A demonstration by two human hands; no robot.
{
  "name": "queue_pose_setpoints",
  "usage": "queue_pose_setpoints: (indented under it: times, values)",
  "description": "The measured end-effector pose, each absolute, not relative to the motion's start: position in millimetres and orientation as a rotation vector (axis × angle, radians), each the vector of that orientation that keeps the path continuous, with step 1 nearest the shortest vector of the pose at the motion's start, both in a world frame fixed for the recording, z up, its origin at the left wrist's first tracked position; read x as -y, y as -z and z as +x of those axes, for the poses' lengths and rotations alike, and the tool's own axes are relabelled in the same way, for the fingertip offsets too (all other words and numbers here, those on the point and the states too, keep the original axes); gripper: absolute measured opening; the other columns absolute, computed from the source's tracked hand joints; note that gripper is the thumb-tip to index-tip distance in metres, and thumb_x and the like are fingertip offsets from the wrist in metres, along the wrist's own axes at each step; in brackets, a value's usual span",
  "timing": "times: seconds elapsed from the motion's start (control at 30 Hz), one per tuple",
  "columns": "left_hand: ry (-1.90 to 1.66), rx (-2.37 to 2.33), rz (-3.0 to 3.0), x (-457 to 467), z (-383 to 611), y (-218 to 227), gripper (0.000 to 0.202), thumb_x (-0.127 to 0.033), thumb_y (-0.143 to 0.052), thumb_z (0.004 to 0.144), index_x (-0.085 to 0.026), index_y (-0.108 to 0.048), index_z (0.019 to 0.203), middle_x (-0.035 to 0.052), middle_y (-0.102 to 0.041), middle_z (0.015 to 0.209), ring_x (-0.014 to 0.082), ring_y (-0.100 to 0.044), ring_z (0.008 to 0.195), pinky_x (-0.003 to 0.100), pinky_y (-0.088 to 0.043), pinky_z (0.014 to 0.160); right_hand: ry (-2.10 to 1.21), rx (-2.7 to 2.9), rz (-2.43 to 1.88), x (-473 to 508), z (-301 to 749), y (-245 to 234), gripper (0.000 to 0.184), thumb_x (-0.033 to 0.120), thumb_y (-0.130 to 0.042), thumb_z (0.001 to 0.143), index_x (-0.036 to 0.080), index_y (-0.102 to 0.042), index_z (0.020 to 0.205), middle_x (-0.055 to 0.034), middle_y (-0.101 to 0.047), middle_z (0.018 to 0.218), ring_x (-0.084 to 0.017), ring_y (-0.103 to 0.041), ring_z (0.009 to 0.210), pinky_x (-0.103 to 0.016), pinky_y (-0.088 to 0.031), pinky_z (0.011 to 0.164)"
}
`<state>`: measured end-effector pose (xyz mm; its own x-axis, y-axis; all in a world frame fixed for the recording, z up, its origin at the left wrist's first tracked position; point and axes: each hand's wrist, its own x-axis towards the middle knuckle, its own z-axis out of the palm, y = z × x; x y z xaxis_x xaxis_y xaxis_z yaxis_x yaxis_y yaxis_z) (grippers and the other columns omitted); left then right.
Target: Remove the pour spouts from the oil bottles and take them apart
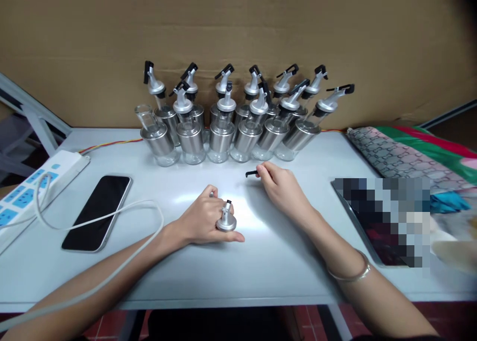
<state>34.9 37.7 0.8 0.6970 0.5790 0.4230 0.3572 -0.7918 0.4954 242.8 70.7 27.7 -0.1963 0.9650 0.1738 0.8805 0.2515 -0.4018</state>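
Observation:
My left hand (204, 216) is closed around a silver pourer spout (226, 222). Its round collar and short neck with a small black tip stick up by the thumb; the lower part is hidden in the fingers. In my right hand (279, 182), thumb and fingertips pinch a thin black lever (251, 173) with a hooked end. The lever is held apart from the spout, above the white table (208, 281). Beyond the hands stand several glass-and-steel bottles with pourers (221, 137). The front left bottle (158, 140) has a bare glass neck.
A phone (99, 212) lies on the left, beside a white power strip (44, 182). A white cable (126, 209) loops over the phone and across my left forearm. On the right are a partly blurred tablet-like slab (357, 217) and patterned fabric (395, 155). Cardboard (238, 28) stands behind.

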Motion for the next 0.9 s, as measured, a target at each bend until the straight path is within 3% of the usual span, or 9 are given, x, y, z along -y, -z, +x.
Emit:
queue_pose_setpoints:
  times: [0.17, 0.3, 0.63, 0.77, 0.9]
  values:
    - [-0.878, -0.653, 2.554, -37, 36, 0, 0.068, -0.067, -0.020, 0.092, -0.016, -0.040, 0.053, -0.0027, -0.056, 0.054, 0.0081, -0.037, 0.049, 0.033, -0.031, 0.073, -0.309, 2.183, -1.814, -77, 249, -19, 0.027, 0.024, -0.039, 0.095, 0.017, -0.065, 0.093, -0.0093, -0.072, 0.079, -0.023, -0.066, 0.071, -0.028, -0.036, 0.062]
    - [-0.852, -0.662, 2.572, -37, 36, 1, 0.071, -0.069, -0.015, 0.091, -0.016, -0.040, 0.052, -0.0027, -0.056, 0.054, 0.0081, -0.036, 0.049, 0.033, -0.030, 0.074, -0.273, 2.199, -1.861, -76, 249, -23, 0.032, 0.019, -0.040, 0.092, 0.014, -0.062, 0.114, -0.0106, -0.074, 0.082, -0.027, -0.068, 0.073, -0.031, -0.039, 0.065]
    - [-0.764, -0.699, 2.550, -35, 35, 2, 0.078, -0.072, -0.007, 0.088, -0.017, -0.047, 0.051, -0.0007, -0.057, 0.055, 0.0096, -0.036, 0.048, 0.036, -0.030, 0.076, -0.257, 2.306, -1.733, -72, 247, -17, 0.036, 0.015, -0.045, 0.089, 0.020, -0.065, 0.117, -0.0069, -0.073, 0.108, -0.024, -0.069, 0.094, -0.031, -0.047, 0.077]
    - [-0.814, -0.684, 2.560, -35, 35, 2, 0.075, -0.070, -0.010, 0.090, -0.016, -0.044, 0.050, -0.0020, -0.056, 0.054, 0.0086, -0.036, 0.048, 0.035, -0.030, 0.075, -0.188, 2.292, -1.756, -78, 242, -17, 0.034, 0.015, -0.044, 0.090, 0.018, -0.064, 0.118, -0.0099, -0.073, 0.106, -0.025, -0.068, 0.093, -0.033, -0.046, 0.076]
    - [-0.800, -0.688, 2.567, -36, 35, 4, 0.074, -0.070, -0.012, 0.090, -0.017, -0.047, 0.051, -0.0015, -0.057, 0.055, 0.0092, -0.037, 0.049, 0.035, -0.030, 0.076, -0.109, 2.264, -1.786, -88, 238, -18, 0.026, 0.020, -0.049, 0.089, 0.016, -0.067, 0.108, -0.0117, -0.072, 0.097, -0.025, -0.067, 0.081, -0.033, -0.044, 0.067]
